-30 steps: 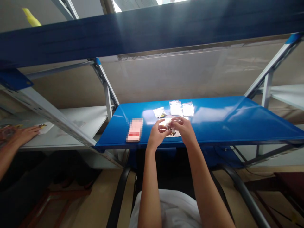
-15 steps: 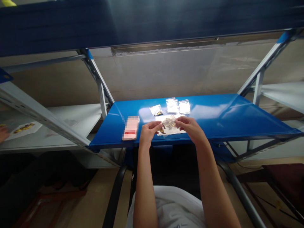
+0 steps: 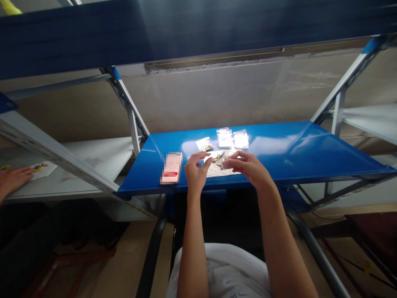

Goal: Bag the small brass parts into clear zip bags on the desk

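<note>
Phone [image 3: 171, 167] beside clear bag [image 3: 221, 164]

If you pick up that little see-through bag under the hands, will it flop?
Probably yes: the clear bag looks like thin film lying flat on the blue shelf. It likely feels light, holding only a few small pieces. Its glossy plastic may slip between fingers.

Blue shelf [image 3: 294, 149], clear bags [image 3: 225, 138] w/ yellow bits, pink phone [image 3: 171, 167].

At the middle of the frame your clear plastic bag [image 3: 218, 164] lies flat on the blue tabletop [image 3: 294, 153], small dark and yellow pieces inside, partly hidden behind your fingers.
</note>
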The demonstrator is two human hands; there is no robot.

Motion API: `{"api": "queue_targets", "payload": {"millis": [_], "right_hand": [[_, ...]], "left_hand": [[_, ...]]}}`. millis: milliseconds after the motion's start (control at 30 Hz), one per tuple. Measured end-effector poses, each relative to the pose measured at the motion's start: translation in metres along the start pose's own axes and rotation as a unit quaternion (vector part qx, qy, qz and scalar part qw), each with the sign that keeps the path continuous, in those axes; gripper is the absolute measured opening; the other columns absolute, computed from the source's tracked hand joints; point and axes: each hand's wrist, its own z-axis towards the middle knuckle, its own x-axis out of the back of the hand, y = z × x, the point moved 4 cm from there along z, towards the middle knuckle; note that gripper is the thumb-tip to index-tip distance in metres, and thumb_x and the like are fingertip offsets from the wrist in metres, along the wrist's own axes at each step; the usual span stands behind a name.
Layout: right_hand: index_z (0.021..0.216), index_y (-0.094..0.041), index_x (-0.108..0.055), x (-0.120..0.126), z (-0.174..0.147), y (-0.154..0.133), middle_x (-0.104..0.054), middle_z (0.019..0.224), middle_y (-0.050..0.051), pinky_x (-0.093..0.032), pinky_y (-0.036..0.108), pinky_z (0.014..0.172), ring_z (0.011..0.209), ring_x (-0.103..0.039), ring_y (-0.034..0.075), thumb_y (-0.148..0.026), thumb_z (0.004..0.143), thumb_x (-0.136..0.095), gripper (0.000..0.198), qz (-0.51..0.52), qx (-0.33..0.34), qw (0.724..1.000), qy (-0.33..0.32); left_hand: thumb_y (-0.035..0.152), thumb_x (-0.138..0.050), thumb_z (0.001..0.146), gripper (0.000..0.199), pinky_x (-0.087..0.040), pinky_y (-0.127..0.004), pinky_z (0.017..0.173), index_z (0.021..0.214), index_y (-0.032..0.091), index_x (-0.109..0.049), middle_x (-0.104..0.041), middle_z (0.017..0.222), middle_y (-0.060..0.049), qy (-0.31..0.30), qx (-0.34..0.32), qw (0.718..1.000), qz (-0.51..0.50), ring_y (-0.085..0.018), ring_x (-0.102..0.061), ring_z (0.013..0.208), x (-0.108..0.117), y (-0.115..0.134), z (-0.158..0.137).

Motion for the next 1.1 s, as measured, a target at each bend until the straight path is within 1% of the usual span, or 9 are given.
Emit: {"api": "queue_targets", "payload": {"millis": [100, 167, 400, 500, 567, 667, 833, 1000, 1100], "right_hand": [[0.082, -0.022, -0.068, -0.006, 0.0, -0.003, -0.081, 0.089, 0.006, -0.054, 0.03, 0.07, 0.085, -0.077, 0.023, -0.05, 0.073, -0.09, 0.036, 0.04, -0.008, 0.999, 0.0], [0.081, -0.023, -0.07, -0.008, 0.0, -0.003, -0.079, 0.085, 0.005, -0.055, 0.03, 0.07, 0.08, -0.075, 0.021, -0.052, 0.072, -0.091, 0.037, 0.052, -0.005, 0.999, 0.018], [0.075, -0.023, -0.071, -0.012, 0.002, -0.008, -0.077, 0.077, 0.005, -0.054, 0.031, 0.064, 0.072, -0.07, 0.021, -0.06, 0.071, -0.088, 0.042, -0.047, 0.067, 0.994, 0.075], [0.072, -0.022, -0.068, -0.013, 0.005, -0.009, -0.076, 0.072, 0.005, -0.055, 0.033, 0.063, 0.068, -0.069, 0.021, -0.062, 0.076, -0.084, 0.043, -0.095, 0.106, 0.986, 0.084], [0.072, -0.022, -0.066, -0.013, 0.006, -0.009, -0.076, 0.072, 0.006, -0.055, 0.034, 0.063, 0.067, -0.07, 0.022, -0.062, 0.079, -0.081, 0.043, -0.118, 0.12, 0.982, 0.088], [0.075, -0.021, -0.066, -0.015, 0.006, -0.01, -0.076, 0.072, 0.006, -0.056, 0.033, 0.063, 0.067, -0.072, 0.023, -0.061, 0.082, -0.08, 0.042, -0.143, 0.13, 0.977, 0.087], [0.077, -0.021, -0.066, -0.022, 0.002, -0.015, -0.076, 0.073, 0.006, -0.054, 0.032, 0.06, 0.063, -0.071, 0.021, -0.058, 0.086, -0.077, 0.04, -0.159, 0.138, 0.975, 0.077], [0.077, -0.022, -0.062, -0.028, -0.002, -0.021, -0.075, 0.072, 0.005, -0.053, 0.03, 0.058, 0.062, -0.073, 0.021, -0.053, 0.088, -0.074, 0.036, -0.19, 0.146, 0.967, 0.086], [0.077, -0.022, -0.062, -0.032, -0.004, -0.024, -0.075, 0.071, 0.004, -0.052, 0.03, 0.06, 0.065, -0.074, 0.021, -0.043, 0.09, -0.071, 0.026, -0.225, 0.147, 0.959, 0.085]], "left_hand": [[0.037, -0.075, 0.093, 0.012, -0.059, -0.032, 0.083, 0.1, 0.032, -0.083, -0.079, 0.114, -0.004, -0.097, -0.062, 0.993, -0.005, -0.024, -0.073, 0.109, -0.013, 0.023, -0.006], [0.037, -0.075, 0.093, 0.012, -0.059, -0.034, 0.086, 0.102, 0.034, -0.083, -0.079, 0.11, -0.005, -0.12, -0.074, 0.99, 0.006, -0.024, -0.073, 0.105, -0.02, 0.03, -0.009], [0.032, -0.069, 0.098, 0.018, -0.059, -0.035, 0.086, 0.111, 0.031, -0.081, -0.079, 0.112, -0.006, -0.101, -0.1, 0.988, 0.058, -0.023, -0.074, 0.099, -0.028, 0.027, -0.011], [0.03, -0.068, 0.099, 0.017, -0.058, -0.033, 0.086, 0.108, 0.03, -0.082, -0.08, 0.109, -0.006, -0.099, -0.11, 0.987, 0.06, -0.022, -0.074, 0.099, -0.028, 0.023, -0.01], [0.033, -0.069, 0.099, 0.015, -0.058, -0.03, 0.079, 0.104, 0.028, -0.083, -0.08, 0.105, -0.006, -0.093, -0.108, 0.988, 0.052, -0.021, -0.074, 0.096, -0.027, 0.022, -0.009], [0.037, -0.07, 0.098, 0.019, -0.056, -0.026, 0.068, 0.1, 0.024, -0.083, -0.081, 0.1, -0.006, -0.073, -0.081, 0.994, 0.027, -0.02, -0.075, 0.088, -0.027, 0.02, -0.009], [0.036, -0.072, 0.095, 0.018, -0.059, -0.028, 0.073, 0.095, 0.022, -0.083, -0.081, 0.086, -0.003, -0.036, -0.003, 0.999, -0.03, -0.019, -0.075, 0.077, -0.027, 0.02, -0.009], [0.032, -0.072, 0.093, 0.014, -0.059, -0.029, 0.075, 0.091, 0.021, -0.081, -0.08, 0.086, -0.003, -0.027, 0.038, 0.997, -0.056, -0.02, -0.075, 0.083, -0.029, 0.017, -0.006], [0.032, -0.071, 0.092, 0.015, -0.058, -0.027, 0.068, 0.093, 0.02, -0.079, -0.079, 0.089, -0.005, 0.01, 0.077, 0.994, -0.077, -0.021, -0.074, 0.085, -0.028, 0.009, -0.005]]}}
